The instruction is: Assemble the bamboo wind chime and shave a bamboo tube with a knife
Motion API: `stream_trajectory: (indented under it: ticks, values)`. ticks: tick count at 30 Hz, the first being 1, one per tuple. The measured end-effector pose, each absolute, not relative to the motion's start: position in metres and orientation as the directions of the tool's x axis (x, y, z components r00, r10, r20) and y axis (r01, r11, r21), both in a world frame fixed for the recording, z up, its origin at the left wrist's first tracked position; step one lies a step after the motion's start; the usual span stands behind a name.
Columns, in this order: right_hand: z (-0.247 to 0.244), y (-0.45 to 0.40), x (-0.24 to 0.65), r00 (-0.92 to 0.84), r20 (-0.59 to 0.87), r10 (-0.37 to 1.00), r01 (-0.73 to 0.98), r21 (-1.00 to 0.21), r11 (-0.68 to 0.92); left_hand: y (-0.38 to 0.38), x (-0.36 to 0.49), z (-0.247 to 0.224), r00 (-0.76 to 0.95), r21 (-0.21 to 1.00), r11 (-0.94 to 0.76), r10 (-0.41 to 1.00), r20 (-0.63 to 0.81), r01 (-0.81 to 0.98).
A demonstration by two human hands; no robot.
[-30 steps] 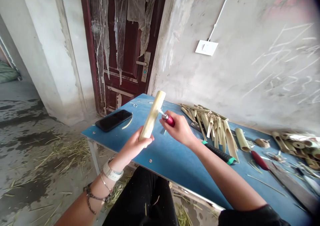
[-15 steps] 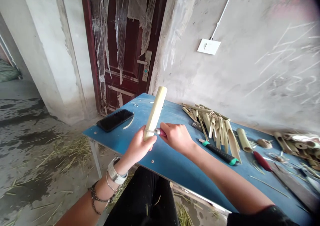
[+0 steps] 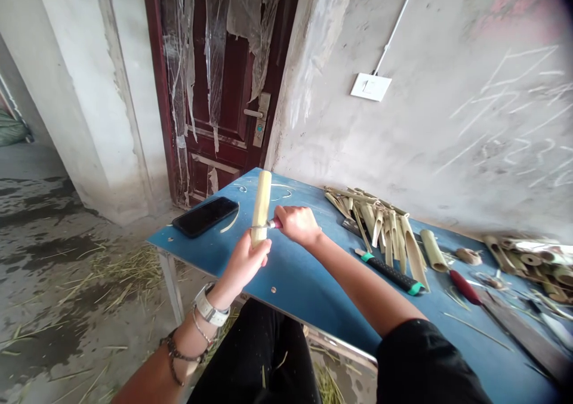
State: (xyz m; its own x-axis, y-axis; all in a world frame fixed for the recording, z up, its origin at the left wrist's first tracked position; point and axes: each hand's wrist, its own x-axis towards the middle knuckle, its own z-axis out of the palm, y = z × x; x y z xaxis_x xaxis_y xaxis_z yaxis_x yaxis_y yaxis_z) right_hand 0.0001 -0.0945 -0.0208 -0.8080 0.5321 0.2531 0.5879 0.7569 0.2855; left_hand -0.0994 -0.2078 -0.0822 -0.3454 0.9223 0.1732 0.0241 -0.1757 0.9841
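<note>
A pale bamboo piece stands nearly upright over the blue table. My left hand is closed round its lower end, thumb toward the right. My right hand grips the reddish handle of a small knife, whose thin blade lies across the bamboo just above my left thumb. Most of the handle is hidden in my right fist.
A black phone lies at the table's left. Split bamboo pieces, a black-green tool, a short bamboo tube and a red-handled blade lie right. The door stands behind.
Both hands have moved a little left and up with the bamboo and knife. The bamboo has tipped more upright. More of the right black sleeve shows.
</note>
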Motion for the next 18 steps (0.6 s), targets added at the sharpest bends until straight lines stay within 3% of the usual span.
stream_trajectory:
  ticks: [18]
  values:
    - [0.005,-0.031,-0.055,-0.656,0.309,0.688,0.751,0.175,0.637,-0.193,-0.115,-0.054,-0.417,0.995,-0.097,0.904,0.095,0.016]
